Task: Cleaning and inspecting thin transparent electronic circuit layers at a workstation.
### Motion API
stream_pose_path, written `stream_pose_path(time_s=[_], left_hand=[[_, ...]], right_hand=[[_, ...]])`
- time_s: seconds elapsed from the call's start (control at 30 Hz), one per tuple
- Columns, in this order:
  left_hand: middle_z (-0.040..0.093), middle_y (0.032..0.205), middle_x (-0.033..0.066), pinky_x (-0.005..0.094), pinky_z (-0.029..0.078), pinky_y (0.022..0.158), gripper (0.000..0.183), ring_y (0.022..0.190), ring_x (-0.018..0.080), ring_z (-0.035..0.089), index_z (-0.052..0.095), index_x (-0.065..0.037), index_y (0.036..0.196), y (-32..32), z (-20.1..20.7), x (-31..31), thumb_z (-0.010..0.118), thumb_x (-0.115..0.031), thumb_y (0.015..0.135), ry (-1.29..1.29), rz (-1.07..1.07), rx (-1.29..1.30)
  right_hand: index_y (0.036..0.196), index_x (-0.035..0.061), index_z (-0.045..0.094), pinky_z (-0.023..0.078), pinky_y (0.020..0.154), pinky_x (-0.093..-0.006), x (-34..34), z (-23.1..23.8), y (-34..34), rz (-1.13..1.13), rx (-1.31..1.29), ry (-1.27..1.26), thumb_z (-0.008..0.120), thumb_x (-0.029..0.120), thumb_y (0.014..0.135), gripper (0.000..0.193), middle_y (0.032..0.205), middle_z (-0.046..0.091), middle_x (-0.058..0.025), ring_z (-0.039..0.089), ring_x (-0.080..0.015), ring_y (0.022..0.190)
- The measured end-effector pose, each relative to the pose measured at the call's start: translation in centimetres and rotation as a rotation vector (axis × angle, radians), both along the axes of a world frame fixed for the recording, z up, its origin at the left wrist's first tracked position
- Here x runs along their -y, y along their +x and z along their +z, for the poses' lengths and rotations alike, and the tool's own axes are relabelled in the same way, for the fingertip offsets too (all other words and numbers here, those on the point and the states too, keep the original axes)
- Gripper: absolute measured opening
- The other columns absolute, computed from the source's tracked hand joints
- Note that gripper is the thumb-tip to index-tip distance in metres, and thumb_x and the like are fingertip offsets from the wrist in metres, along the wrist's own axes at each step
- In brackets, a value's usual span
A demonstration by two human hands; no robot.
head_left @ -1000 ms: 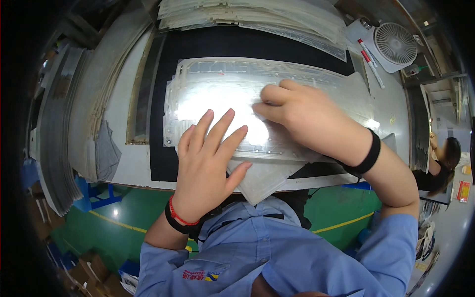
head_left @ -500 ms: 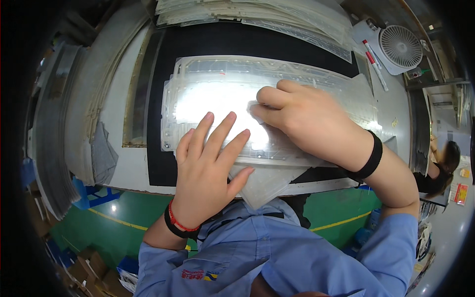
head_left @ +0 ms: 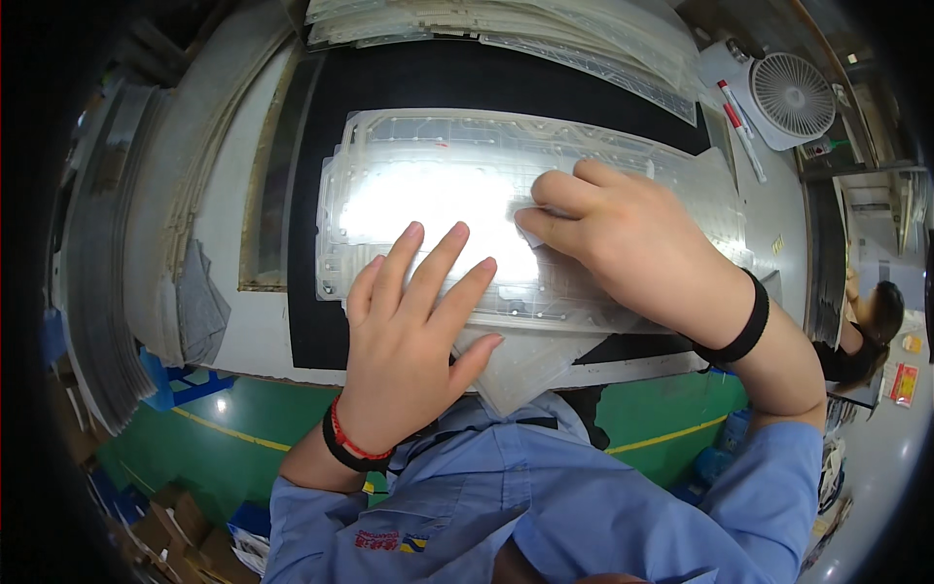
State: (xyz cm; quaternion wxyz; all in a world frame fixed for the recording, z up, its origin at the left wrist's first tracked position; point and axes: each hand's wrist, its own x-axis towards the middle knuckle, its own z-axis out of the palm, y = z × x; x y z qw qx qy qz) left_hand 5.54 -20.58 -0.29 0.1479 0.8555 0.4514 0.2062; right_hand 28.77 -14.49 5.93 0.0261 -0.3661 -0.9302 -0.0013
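Observation:
A layered pile of clear plastic sheets (head_left: 603, 146) with fine printed lines lies in front of me on a black mat (head_left: 418, 78). Strong glare hides part of the top sheet's surface. My left hand (head_left: 399, 326) rests spread on the pile's near left part, fingers apart and holding nothing. Pinched in the closed fingers of my right hand (head_left: 632, 229) is a small whitish piece (head_left: 527, 230), pressed against the top sheet right of the glare. Most of that piece is covered by the fingers, so its kind is unclear. A translucent sheet corner (head_left: 516, 375) juts over the table's near edge.
More clear sheets (head_left: 584, 34) are stacked at the back. Tall sheet stacks (head_left: 161, 195) and a grey cloth (head_left: 202, 307) stand at left. A white fan (head_left: 793, 97) and red-and-white markers (head_left: 744, 131) lie at back right. Another person (head_left: 866, 331) is at far right.
My right hand has slid a little to the right across the top sheet with the whitish piece still pinched. My left hand has stayed nearly in place.

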Motion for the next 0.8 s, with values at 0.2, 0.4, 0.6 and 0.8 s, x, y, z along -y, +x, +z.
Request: stream_pose_path(time_s=[0.2, 0.4, 0.6, 0.8], left_hand=[[0.046, 0.151, 0.0115, 0.0531, 0.026, 0.110, 0.062, 0.142, 0.0369, 0.035, 0.061, -0.013, 0.132, 0.0, 0.1, -0.1, 0.079, -0.028, 0.074, -0.010, -0.002, -0.007], [0.046, 0.151, 0.0115, 0.0528, 0.025, 0.111, 0.063, 0.142, 0.0368, 0.035, 0.061, -0.013, 0.133, 0.0, 0.1, -0.1, 0.079, -0.028, 0.074, -0.013, -0.003, -0.008], [0.049, 0.148, 0.0118, 0.0514, 0.027, 0.111, 0.057, 0.140, 0.0366, 0.038, 0.061, -0.011, 0.131, -0.1, 0.2, 0.0, 0.074, -0.019, 0.076, -0.001, 0.006, 0.015], [0.062, 0.131, 0.0119, 0.0462, 0.039, 0.104, 0.043, 0.124, 0.0342, 0.055, 0.067, -0.006, 0.118, -1.5, -0.5, -0.5, 0.066, -0.001, 0.075, 0.050, -0.035, 0.212]], right_hand=[[0.094, 0.0061, 0.068, 0.055, 0.070, -0.0346, -0.4, 0.0, 0.0, 0.015, -0.021, -0.004, 0.063, 0.011, 0.077, 0.019, 0.094, 0.058, -0.0032, 0.060, -0.0219, 0.089], [0.100, 0.0063, 0.069, 0.055, 0.072, -0.0349, -0.6, -0.1, -0.4, 0.008, -0.012, -0.013, 0.063, 0.010, 0.077, 0.024, 0.095, 0.059, -0.0033, 0.060, -0.0227, 0.089], [0.109, 0.0060, 0.069, 0.053, 0.075, -0.0364, -0.4, -0.1, 1.3, -0.001, -0.144, -0.070, 0.064, 0.003, 0.076, 0.033, 0.101, 0.062, -0.0074, 0.062, -0.0273, 0.091], [0.114, 0.0027, 0.068, 0.053, 0.079, -0.0364, 1.7, 3.0, 3.9, -0.153, -0.332, 0.051, 0.059, -0.010, 0.075, 0.042, 0.103, 0.063, -0.0134, 0.063, -0.0311, 0.095]])
